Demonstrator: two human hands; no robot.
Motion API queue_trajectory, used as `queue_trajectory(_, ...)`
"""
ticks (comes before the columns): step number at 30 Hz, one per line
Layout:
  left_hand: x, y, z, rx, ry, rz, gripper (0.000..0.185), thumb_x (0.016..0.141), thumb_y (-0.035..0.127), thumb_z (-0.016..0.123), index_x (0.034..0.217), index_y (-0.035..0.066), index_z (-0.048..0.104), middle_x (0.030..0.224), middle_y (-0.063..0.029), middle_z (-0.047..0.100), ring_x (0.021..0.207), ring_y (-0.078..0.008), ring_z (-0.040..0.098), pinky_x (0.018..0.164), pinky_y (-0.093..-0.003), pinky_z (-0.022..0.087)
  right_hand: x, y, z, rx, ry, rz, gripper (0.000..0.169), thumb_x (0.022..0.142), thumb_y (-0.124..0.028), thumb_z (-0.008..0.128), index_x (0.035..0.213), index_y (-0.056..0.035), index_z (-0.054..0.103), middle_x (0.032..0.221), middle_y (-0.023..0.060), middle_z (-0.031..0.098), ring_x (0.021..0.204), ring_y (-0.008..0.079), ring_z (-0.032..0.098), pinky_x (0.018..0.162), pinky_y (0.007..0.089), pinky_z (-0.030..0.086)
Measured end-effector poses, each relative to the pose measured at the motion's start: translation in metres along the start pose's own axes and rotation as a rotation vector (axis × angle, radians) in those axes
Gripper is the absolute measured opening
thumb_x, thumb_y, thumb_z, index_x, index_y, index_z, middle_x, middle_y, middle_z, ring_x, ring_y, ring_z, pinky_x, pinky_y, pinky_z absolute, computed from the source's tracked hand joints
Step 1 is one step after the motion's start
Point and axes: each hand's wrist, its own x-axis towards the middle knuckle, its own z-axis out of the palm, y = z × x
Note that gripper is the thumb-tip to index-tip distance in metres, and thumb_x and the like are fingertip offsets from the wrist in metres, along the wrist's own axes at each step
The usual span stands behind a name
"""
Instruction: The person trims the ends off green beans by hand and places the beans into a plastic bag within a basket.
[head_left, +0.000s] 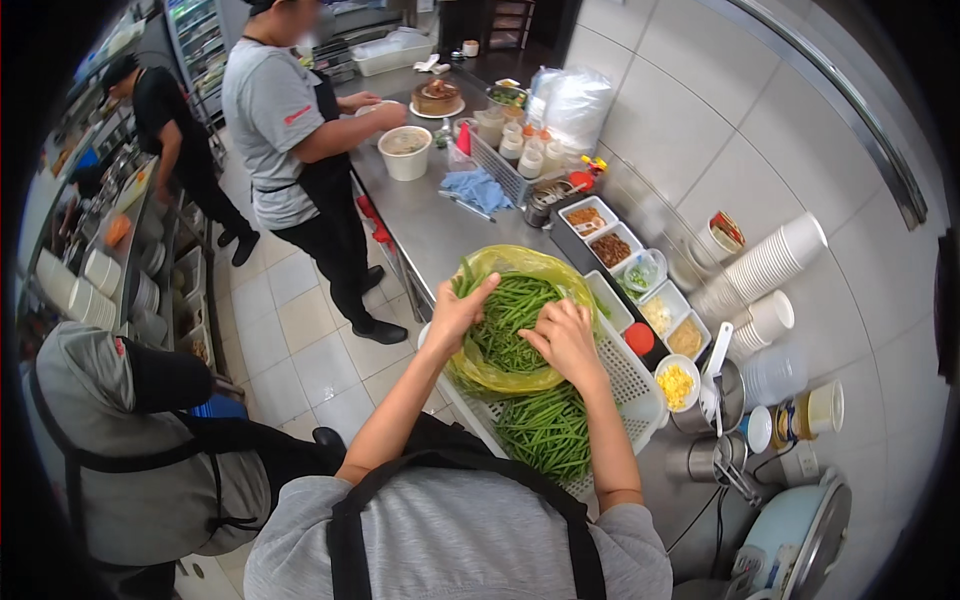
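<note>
A yellow plastic bag (501, 381) full of cut green beans (517, 319) lies with its mouth spread over a white perforated plastic basket (637, 390). More green beans (546, 439) are heaped in the basket, on the side nearer me. At the bag's left rim, my left hand (459, 313) grips a few bean pieces (466, 279), thumb pointing up. My right hand (566, 337) is over the right part of the bag with its fingers curled in; whether anything is pinched there is hidden.
The steel counter (405, 202) carries a topping tray (574, 232), a bowl of yellow food (675, 386), sauce bottles (530, 161), stacked paper cups (772, 259) and a rice cooker (787, 532). Co-workers stand ahead (277, 135), farther back (180, 135) and close at left (150, 465).
</note>
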Motion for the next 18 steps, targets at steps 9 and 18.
queue_trajectory(9, 0.017, -0.026, 0.009, 1.165, 0.111, 0.508, 0.023, 0.073, 0.01, 0.07, 0.095, 0.006, 0.063, 0.081, -0.0117, 0.059, 0.07, -0.0368, 0.063, 0.063, -0.0457, 0.049, 0.001, 0.003, -0.007, 0.071, 0.008, 0.216, 0.018, 0.082, -0.01, 0.065, 0.1, -0.0095, 0.061, 0.089, 0.0046, 0.063, 0.089, 0.0237, 0.055, 0.079, 0.0366, 0.036)
queue_trajectory(18, 0.044, -0.046, 0.021, 1.323, 0.05, 0.453, 0.031, 0.07, 0.006, 0.069, 0.1, 0.006, 0.061, 0.098, -0.0121, 0.056, 0.074, -0.0346, 0.063, 0.063, -0.0451, 0.051, -0.001, 0.013, -0.001, 0.066, 0.188, 0.237, 0.017, 0.083, -0.011, 0.065, 0.099, -0.0079, 0.064, 0.088, 0.0064, 0.062, 0.087, 0.0242, 0.057, 0.076, 0.037, 0.038)
